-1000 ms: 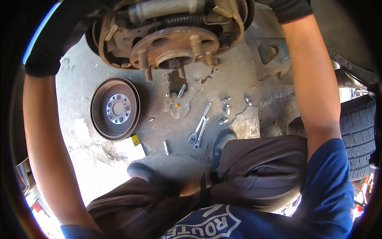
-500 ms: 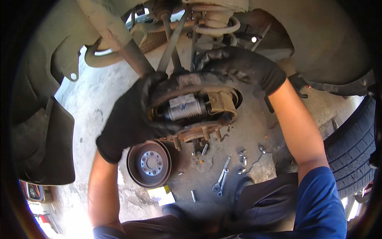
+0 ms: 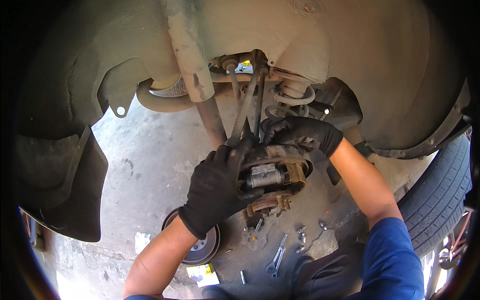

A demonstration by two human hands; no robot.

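Observation:
A rusty brake assembly (image 3: 295, 174) hangs in the wheel well, with a silver cylinder (image 3: 266, 177) in its middle. Below that cylinder sits the rusty wheel hub (image 3: 266, 202) with its studs. My left hand (image 3: 215, 182), in a black glove, is closed round the assembly's left edge, thumb in front and fingers reaching over the top. Behind the assembly's upper rim is my right hand (image 3: 302, 134), also black-gloved, with curled fingers. Its fingertips are hidden, and I cannot make out what they hold.
Overhead are the shock absorber (image 3: 192, 75), a coil spring (image 3: 295, 97) and suspension links. On the floor lie a brake drum (image 3: 212, 246), wrenches (image 3: 276, 262), several small metal parts (image 3: 300, 237) and a yellow-and-white box (image 3: 202, 274). A tyre (image 3: 437, 200) stands at right.
The view has tilted upward, showing more of the wheel well, and the assembly looks smaller. My left hand still grips its left edge; my right hand stays behind the top rim.

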